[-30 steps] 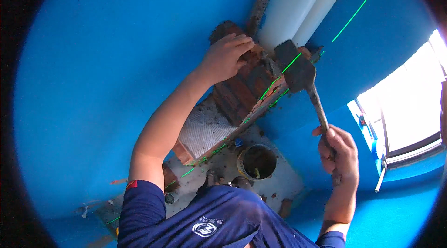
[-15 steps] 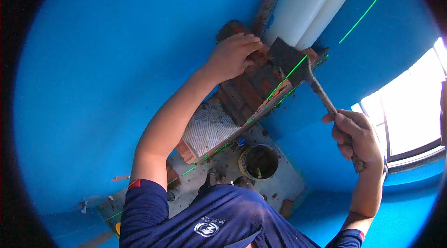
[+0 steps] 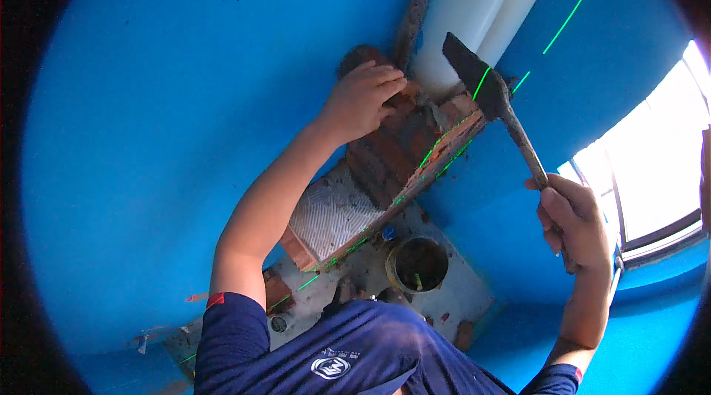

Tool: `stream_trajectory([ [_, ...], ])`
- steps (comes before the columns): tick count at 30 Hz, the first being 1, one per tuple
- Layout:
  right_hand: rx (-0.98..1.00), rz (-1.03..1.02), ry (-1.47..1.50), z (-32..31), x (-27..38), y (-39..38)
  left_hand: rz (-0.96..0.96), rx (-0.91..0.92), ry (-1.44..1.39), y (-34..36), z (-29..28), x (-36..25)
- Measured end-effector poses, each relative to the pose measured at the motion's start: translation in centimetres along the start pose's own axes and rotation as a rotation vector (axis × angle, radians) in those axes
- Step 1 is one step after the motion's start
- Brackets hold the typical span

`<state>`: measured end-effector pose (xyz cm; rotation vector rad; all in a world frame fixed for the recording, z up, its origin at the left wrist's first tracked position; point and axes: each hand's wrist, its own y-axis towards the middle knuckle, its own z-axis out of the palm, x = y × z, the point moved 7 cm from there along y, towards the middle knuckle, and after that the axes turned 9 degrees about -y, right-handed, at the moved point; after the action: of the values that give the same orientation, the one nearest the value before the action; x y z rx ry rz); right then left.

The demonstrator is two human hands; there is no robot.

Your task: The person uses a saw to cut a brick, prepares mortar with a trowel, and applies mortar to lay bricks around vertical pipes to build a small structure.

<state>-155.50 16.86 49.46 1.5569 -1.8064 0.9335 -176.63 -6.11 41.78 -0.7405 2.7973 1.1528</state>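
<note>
My right hand (image 3: 581,221) is wrapped round the handle of a bricklaying knife (image 3: 485,87). Its dark, cleaver-shaped blade is raised over the right edge of the brickwork, in front of the white pipes, and is tilted more edge-on to my view. My left hand (image 3: 363,102) is closed over a brick (image 3: 363,55) at the far left of the low brick wall (image 3: 381,154), against the blue wall. The hand hides much of that brick. Dark mortar smears mark the reddish bricks around it.
White pipes (image 3: 474,6) rise behind the brickwork. A ribbed pale panel (image 3: 337,210) lies at its near end. On the floor stands a bucket (image 3: 391,265) with dark contents, near loose bricks (image 3: 275,291). Green laser lines cross the bricks and blue wall (image 3: 185,113). A bright window (image 3: 644,173) is at right.
The knife blade has lifted off the brickwork and turned more edge-on, baring the bricks beneath. My left hand stays on the brick. The whole view has shifted slightly.
</note>
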Motion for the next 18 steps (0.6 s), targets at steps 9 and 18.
stream_trajectory([
  [9, -0.112, -0.134, -0.646, -1.1, 0.4, -2.9, 0.022, -0.029, 0.008, -0.3, -0.8, -0.7],
  [18, -0.070, -0.223, -0.752, -0.5, 2.0, -2.0, 0.027, -0.104, -0.052, -0.8, -0.8, -0.4],
])
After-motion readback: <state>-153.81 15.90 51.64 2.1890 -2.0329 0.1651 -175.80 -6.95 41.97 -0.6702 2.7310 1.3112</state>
